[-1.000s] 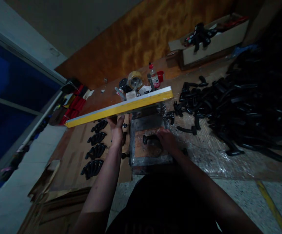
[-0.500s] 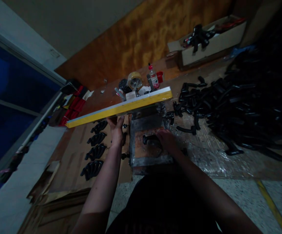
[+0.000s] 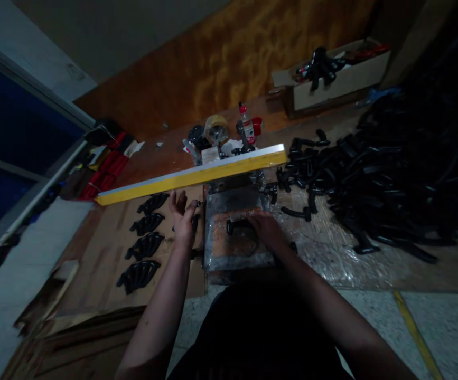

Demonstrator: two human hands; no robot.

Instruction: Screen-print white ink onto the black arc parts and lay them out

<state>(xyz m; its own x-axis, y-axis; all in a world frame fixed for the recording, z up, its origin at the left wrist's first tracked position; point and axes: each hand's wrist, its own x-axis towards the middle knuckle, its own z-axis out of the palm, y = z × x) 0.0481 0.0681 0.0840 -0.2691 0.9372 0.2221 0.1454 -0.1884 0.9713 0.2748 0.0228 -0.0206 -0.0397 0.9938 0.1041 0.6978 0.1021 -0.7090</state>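
My right hand (image 3: 265,227) is closed on the end of a black curved handle-like part (image 3: 240,225). Its wider, T-shaped end points left over a brown patch on the grey, film-wrapped work plate (image 3: 223,262). Just left of the plate, my left hand (image 3: 183,219) is raised with its fingers apart and nothing in it. Above both hands a long yellow-and-white bar (image 3: 197,176) crosses the view and hides the back of the plate. Beside my left hand, several rows of similar black parts (image 3: 145,245) lie on cardboard (image 3: 105,274).
A large heap of black parts (image 3: 371,184) covers the right side. Behind the bar stand a tape roll (image 3: 216,129), a red-capped bottle (image 3: 248,126) and a red cup (image 3: 257,125). An open carton (image 3: 342,82) sits at the back right; red bundles (image 3: 108,166) lie far left.
My left hand has drawn slightly down from the bar, and its fingers have spread. My right hand stays on the black part. The whole view has shifted a little.
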